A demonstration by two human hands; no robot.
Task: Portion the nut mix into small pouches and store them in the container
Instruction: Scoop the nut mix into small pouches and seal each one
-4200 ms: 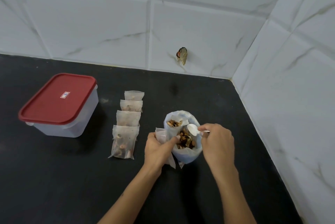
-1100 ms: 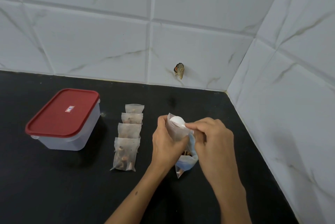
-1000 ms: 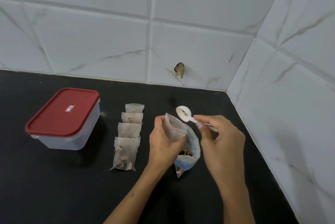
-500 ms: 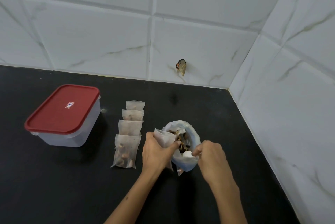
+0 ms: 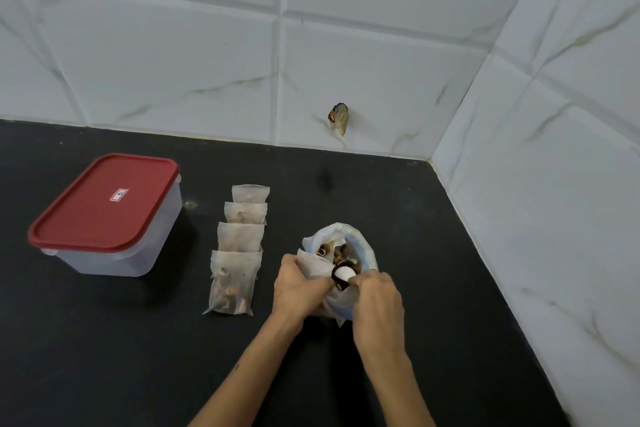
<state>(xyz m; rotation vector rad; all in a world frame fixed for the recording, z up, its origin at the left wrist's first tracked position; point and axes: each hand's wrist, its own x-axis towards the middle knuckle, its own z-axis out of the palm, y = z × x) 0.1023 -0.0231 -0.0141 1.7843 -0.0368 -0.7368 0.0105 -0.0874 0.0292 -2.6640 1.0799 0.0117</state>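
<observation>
Your right hand (image 5: 375,302) has lifted the white plastic spoon (image 5: 344,273), loaded, from the clear nut-mix bag (image 5: 363,250) near the table's right edge; tip it into the small translucent pouch (image 5: 313,265) pinched in your left hand (image 5: 296,286).

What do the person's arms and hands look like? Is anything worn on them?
Both forearms are bare up to the bottom edge of the picture; no sleeves show. The left hand and the right hand wear no gloves, and I see no rings, watch or bracelets. A small dark spot marks the left forearm.
</observation>
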